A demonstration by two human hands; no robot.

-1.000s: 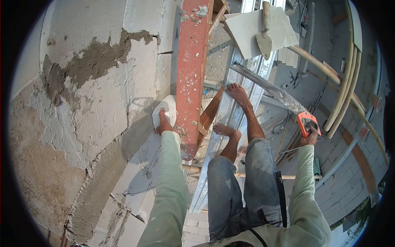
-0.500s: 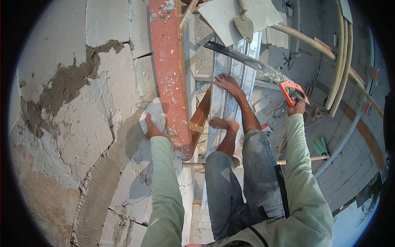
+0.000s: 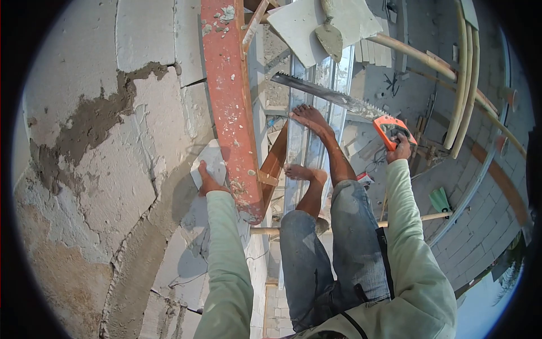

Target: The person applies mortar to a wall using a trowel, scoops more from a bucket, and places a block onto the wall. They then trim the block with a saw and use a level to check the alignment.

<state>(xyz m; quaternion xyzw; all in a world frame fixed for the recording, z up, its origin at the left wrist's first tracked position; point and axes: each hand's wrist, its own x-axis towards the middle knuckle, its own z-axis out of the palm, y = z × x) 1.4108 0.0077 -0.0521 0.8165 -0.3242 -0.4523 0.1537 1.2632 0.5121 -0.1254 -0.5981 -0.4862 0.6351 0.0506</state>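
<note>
**Desk:** L side, what've you got?

**Me:** I see the left hand [image 3: 206,181] closed on the lower edge of a white block piece [image 3: 213,160]. It's pressing the piece flat vs. the block wall [image 3: 79,62], just beside the red steel beam [image 3: 228,96]. Fingers are mostly hidden behind the piece, so I can't tell how far they wrap.

**Desk:** And R?

**Me:** Right hand [image 3: 400,149] is gripping the orange handle of the saw [image 3: 333,96], arm stretched out, well apart from the wall. The blade runs up-left from the handle and across the metal rails [image 3: 324,68], w/ its tip near the beam.

**Desk:** Footing?

**Me:** Both feet are bare and on the rails. One foot [image 3: 310,118] is just under the blade. The other foot [image 3: 302,172] is lower and closer to the beam.

**Desk:** Anything else in view?

**Me:** There's a grey mortar patch [image 3: 96,118] on the wall, up-left of the piece. A trowel [image 3: 330,37] lies on a white slab [image 3: 293,28] at the top, above the blade. Bamboo poles [image 3: 466,73] curve down the far R edge. The floor is well below, and detail there is too small to call.
</note>
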